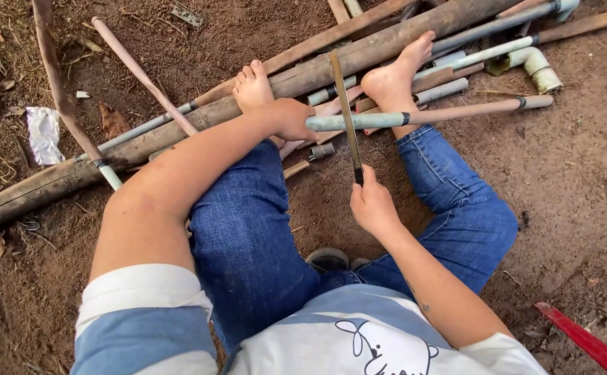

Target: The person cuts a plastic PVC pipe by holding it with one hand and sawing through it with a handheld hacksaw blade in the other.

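My left hand (pixel 291 119) grips one end of a long dusty plastic pipe (pixel 456 112) that lies level across my bare feet, reaching to the right. My right hand (pixel 373 203) holds the dark handle of a thin saw blade (pixel 346 111), which stands across the pipe just right of my left hand and touches it. I sit on the ground in blue jeans with my knees spread. Both bare feet rest on a thick log (pixel 359 57).
A pile of old pipes (pixel 498 42), an elbow fitting (pixel 536 66) and wooden sticks lies beyond my feet on brown soil. A thin pole (pixel 57 76) leans at the left by a crumpled white wrapper (pixel 43 133). A red bar (pixel 584 340) lies at the lower right.
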